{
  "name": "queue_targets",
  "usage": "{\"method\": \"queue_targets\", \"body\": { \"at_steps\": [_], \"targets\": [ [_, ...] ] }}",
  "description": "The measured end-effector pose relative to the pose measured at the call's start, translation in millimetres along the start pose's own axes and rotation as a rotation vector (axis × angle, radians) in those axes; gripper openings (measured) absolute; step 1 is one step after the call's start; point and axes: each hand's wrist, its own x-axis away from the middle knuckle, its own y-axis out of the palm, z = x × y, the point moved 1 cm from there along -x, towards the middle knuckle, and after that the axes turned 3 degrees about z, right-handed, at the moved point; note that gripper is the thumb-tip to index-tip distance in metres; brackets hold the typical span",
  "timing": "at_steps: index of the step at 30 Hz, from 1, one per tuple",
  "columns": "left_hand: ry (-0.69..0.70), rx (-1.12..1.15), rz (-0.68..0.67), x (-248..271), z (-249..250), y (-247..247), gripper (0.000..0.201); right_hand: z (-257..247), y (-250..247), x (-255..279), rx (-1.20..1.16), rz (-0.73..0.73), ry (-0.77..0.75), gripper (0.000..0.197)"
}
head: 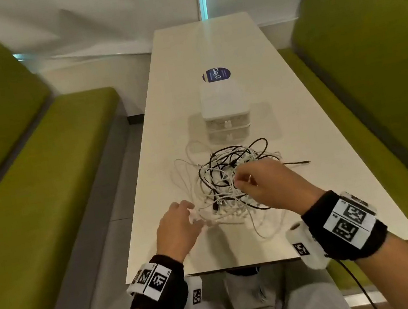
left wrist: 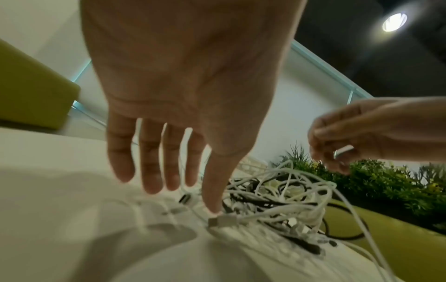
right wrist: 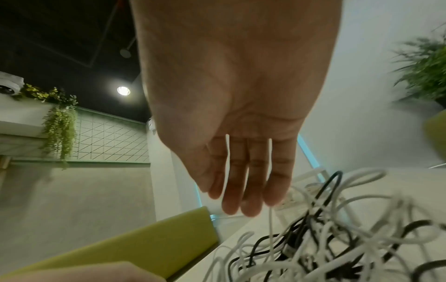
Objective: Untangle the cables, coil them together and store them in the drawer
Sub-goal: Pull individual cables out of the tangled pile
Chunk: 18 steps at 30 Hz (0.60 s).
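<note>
My left hand (head: pixel 179 226) lies spread at about seven o'clock of the tangled heap of thin white and black cables (head: pixel 231 179), fingers straight and apart, the thumb tip touching a white cable's plug (left wrist: pixel 218 221) against the long pale bench (head: pixel 311 110). My right hand (head: pixel 264 185) hovers over the heap's middle, thumb and fingers pinching a single white cable (right wrist: pixel 270 227) that hangs from the fingertips into the pile.

The heap sits in the near half of the bench. Just beyond it, at twelve o'clock, stands the small translucent white plastic drawer unit (head: pixel 224 113), both drawers apparently shut. A loose black cable end (head: pixel 297 163) trails out toward three o'clock.

Nothing is untangled yet, I judge. The risk is in the pull: if I lift this white strand while it is threaded through other loops, the knot may tighten and the whole heap could rise or slide with it. My flat left hand anchors only one plug, so the rest could drag toward the near edge, and a plug may snag. The drawers look shallow, so a loose coil may not fit.
</note>
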Motion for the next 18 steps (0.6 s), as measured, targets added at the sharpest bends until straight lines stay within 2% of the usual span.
{"method": "queue_targets", "body": {
  "at_steps": [2, 5, 9, 13, 18],
  "targets": [
    [-0.026, -0.018, -0.026, -5, -5, 6, 0.041, -3, 11, -11, -0.028, 0.007, -0.016, 0.012],
    [-0.038, -0.039, -0.023, -11, -9, 12, 0.024, -12, 30, -20, -0.036, -0.061, -0.043, 0.013],
    [-0.034, 0.027, 0.072, -18, -13, 4, 0.017, -10, 47, -24, 0.026, -0.208, -0.048, 0.015],
    [0.007, 0.256, 0.224, -15, -4, -11, 0.014, -1, 56, -22, 0.161, -0.296, 0.025, 0.014],
    [0.087, 0.592, 0.319, -15, 21, -23, 0.009, 1, 57, -14, 0.274, -0.241, 0.089, 0.015]
  ]
}}
